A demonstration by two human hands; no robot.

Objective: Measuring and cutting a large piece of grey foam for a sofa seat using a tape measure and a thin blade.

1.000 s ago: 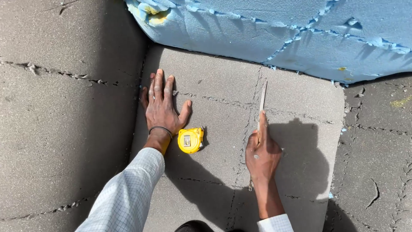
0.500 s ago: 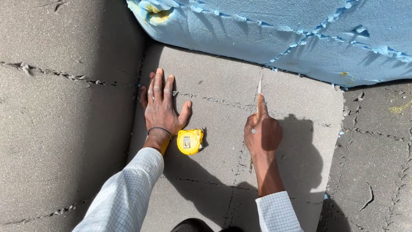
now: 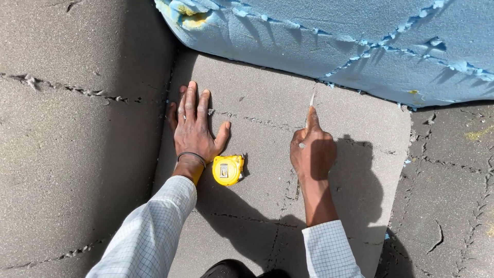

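The left hand (image 3: 193, 126) lay open and flat on the grey foam (image 3: 257, 103). The right hand (image 3: 312, 152) gripped a blade (image 3: 312, 99), its tip near the blue foam (image 3: 334, 41). A tape measure (image 3: 228, 170) sat between the hands.

tape measure (image 3: 228, 170) yellow | foam sheet (image 3: 267, 103) grey | foam block (image 3: 329, 41) blue | sleeves (image 3: 154, 231) white checked

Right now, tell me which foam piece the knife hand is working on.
The grey foam slab in the middle, with both hands on it. The right hand drives a blade into it; the blue foam lies beyond, untouched, and the left hand presses flat.
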